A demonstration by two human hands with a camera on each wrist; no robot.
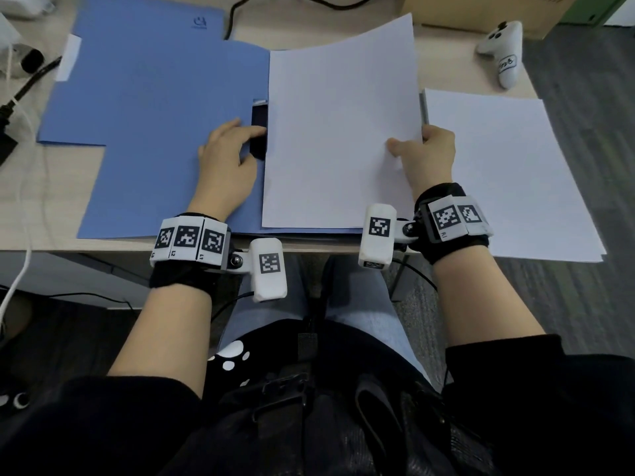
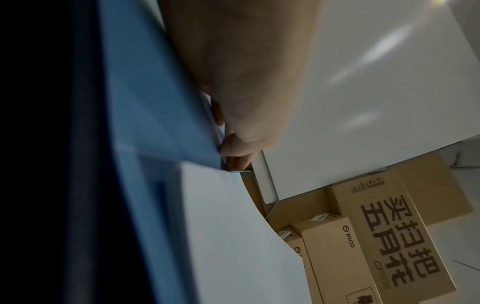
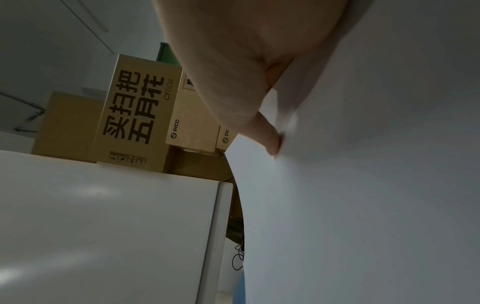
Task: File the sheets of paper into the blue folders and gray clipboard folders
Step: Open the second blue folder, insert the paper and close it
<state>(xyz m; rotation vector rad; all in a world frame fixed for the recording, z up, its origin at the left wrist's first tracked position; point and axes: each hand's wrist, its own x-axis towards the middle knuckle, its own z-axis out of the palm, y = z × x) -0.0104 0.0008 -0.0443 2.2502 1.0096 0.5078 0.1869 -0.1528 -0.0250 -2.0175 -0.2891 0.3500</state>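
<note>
An open blue folder (image 1: pixel 137 115) lies flat on the desk. One white sheet (image 1: pixel 343 132) rests on its right half, its far edge curling up. My left hand (image 1: pixel 245 146) sits at the fold, index finger and thumb curled round the black clip (image 1: pixel 259 113) beside the sheet's left edge. In the left wrist view the fingers (image 2: pixel 233 152) curl at the blue folder (image 2: pixel 145 102) edge, above the sheet (image 2: pixel 233 236). My right hand (image 1: pixel 410 146) pinches the sheet's right edge, thumb on top. The right wrist view shows the thumb (image 3: pixel 270 142) pressed on the sheet (image 3: pixel 363 185).
A stack of white paper (image 1: pixel 498 173) lies at the desk's right, overhanging the front edge. A white game controller (image 1: pixel 501 49) sits at the back right near cardboard boxes (image 3: pixel 135 111). Cables and dark items (image 1: pixel 20 94) crowd the left edge.
</note>
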